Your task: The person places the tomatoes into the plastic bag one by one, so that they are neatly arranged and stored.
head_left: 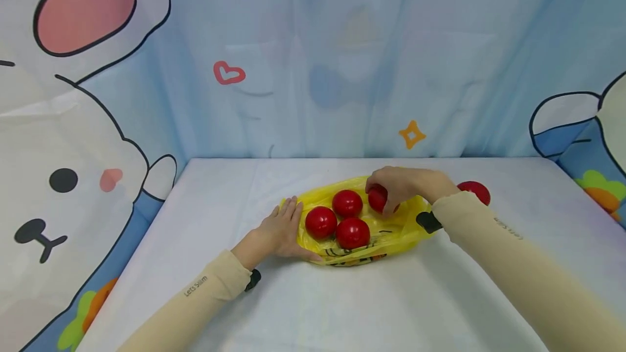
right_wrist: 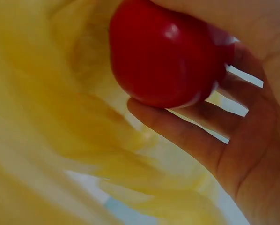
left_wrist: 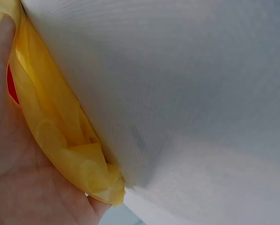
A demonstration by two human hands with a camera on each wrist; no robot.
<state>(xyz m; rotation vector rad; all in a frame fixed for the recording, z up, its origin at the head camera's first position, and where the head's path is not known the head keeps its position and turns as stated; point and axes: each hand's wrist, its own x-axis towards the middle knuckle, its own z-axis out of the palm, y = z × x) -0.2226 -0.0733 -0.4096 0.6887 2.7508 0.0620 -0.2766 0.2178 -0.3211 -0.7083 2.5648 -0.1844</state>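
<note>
A yellow plastic bag point(head_left: 386, 232) lies spread on the table with its mouth facing up. Three glossy red apples point(head_left: 353, 233) sit together in its left half. My right hand point(head_left: 403, 184) reaches over the bag's right side and grips another red apple point(right_wrist: 168, 56) between thumb and fingers. In the right wrist view the yellow plastic surrounds that apple on the left. My left hand point(head_left: 283, 232) rests against the bag's left end, fingers spread and thumb along the near edge. In the left wrist view the bag's crumpled rim point(left_wrist: 60, 145) lies along that palm.
One more red apple point(head_left: 474, 192) stands on the white table point(head_left: 235, 189) at the right, partly hidden behind the right forearm. A light blue curtain point(head_left: 332, 96) with cartoon prints hangs behind the table's back edge and down both sides.
</note>
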